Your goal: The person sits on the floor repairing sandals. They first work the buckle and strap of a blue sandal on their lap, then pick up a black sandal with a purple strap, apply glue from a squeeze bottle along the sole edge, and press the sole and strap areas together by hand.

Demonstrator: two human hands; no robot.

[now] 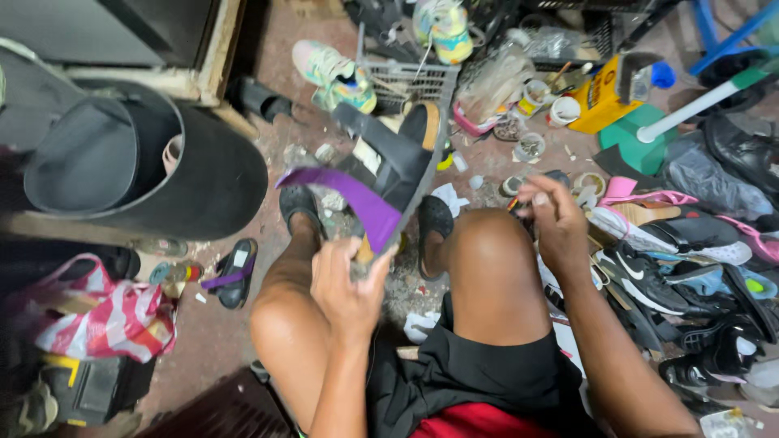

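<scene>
My left hand [350, 280] grips the heel end of a black sandal [389, 166] and holds it up over my knees, sole tilted away. A purple strap [349, 195] hangs loose across the sandal. My right hand [556, 219] is lowered past my right knee, fingers pinched together on something small that I cannot make out, close to small round tins [531, 146] on the floor. A matching black sandal with a purple strap [234, 274] lies on the floor to the left of my left leg.
A large black bin [162, 162] stands at left with a red and white plastic bag [105, 312] below it. A heap of shoes and sandals [690, 259] fills the right. A wire basket [406, 77], a yellow can [600, 97] and light sneakers [337, 73] lie ahead.
</scene>
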